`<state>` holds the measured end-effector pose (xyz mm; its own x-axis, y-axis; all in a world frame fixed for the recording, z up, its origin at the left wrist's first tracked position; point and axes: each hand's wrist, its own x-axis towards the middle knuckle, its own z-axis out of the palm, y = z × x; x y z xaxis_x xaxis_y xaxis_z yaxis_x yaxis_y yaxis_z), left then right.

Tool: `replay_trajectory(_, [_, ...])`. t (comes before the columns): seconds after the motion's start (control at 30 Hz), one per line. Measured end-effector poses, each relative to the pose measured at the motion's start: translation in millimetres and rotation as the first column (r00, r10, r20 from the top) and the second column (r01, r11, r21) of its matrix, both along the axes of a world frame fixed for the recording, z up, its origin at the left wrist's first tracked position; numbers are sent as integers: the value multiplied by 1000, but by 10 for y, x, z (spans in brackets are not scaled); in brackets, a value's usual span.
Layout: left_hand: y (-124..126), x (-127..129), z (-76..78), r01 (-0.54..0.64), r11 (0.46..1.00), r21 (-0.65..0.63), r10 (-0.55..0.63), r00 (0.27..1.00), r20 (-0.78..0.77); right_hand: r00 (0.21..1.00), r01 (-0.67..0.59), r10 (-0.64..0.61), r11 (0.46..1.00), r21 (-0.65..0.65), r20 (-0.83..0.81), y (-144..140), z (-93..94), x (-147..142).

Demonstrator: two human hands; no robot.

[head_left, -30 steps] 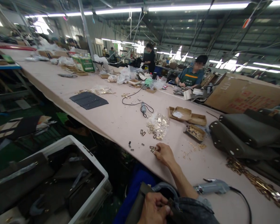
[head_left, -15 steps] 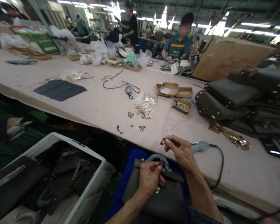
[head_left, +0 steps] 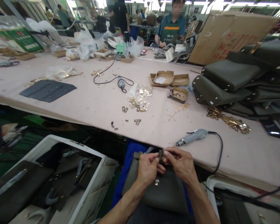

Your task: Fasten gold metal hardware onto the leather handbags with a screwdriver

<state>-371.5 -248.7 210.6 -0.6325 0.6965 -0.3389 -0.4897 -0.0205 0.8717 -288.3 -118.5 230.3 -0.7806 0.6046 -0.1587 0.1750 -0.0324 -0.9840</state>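
My left hand [head_left: 147,171] and my right hand [head_left: 181,162] meet above a dark olive handbag [head_left: 161,194] resting on my lap. Pinched between thumbs and fingers is a small rectangular metal frame [head_left: 161,155], which my right hand holds against a small dark piece in my left; fingertips partly cover both. A metal clasp [head_left: 156,182] shows on the bag's front below my hands. Just beyond my right hand, a grey electric screwdriver [head_left: 193,137] lies on the table, apart from it.
Loose metal frames [head_left: 137,122] and a plastic bag of frames [head_left: 142,96] lie on the pink table. Small cardboard boxes [head_left: 178,94] hold parts. Olive bags [head_left: 228,84] are piled at right. A white crate [head_left: 100,168] of bags stands at left. A co-worker [head_left: 172,28] stands opposite.
My right hand has come down and left, bringing the metal frame to the dark piece in my left hand. The view has shifted, uncovering the screwdriver.
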Motion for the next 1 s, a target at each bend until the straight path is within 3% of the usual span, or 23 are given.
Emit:
replay_trajectory(0.5, [-48,-64,-26,101,992,73,-101,995,-1,1000,-12,12,997,83,-3,-29,-88,-74])
replay_trajectory(0.77, [-54,-42,-41,81,993,90,-79,996,-29,999,38,-37,992,121,-5,-89,-94,-96])
replay_trajectory(1.0, [-47,-23,-85,76,996,41,-73,995,-65,997,63,-70,969,237,22,-153,-122,-94])
